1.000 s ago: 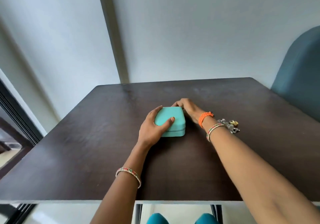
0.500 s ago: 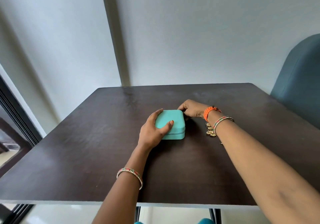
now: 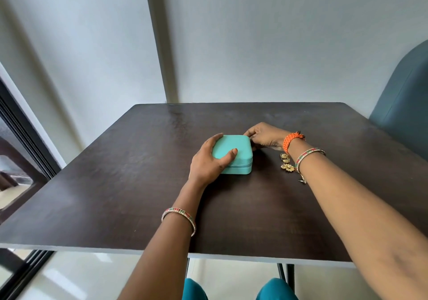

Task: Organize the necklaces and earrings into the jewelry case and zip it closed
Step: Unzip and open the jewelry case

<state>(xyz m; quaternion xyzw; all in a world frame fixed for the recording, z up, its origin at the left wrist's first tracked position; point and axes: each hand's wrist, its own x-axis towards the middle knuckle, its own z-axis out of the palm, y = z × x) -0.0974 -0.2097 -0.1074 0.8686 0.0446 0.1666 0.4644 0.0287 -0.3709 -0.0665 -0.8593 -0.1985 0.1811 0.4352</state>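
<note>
A turquoise jewelry case lies closed on the dark table, its zip line running along the front and right sides. My left hand grips the case from the left, thumb laid on the lid. My right hand is at the case's far right corner, its fingertips pinched together at the zip line; the pull itself is hidden by the fingers. Gold earrings lie on the table to the right of the case, partly hidden under my right wrist. A small stud lies just nearer.
A teal chair back stands at the table's right far side. A grey wall runs behind the table, and a dark window frame is at the left. My knees show below the near table edge.
My right hand has slid from behind the case round to its far right corner. My left hand stays on the case. The view has tilted slightly.
</note>
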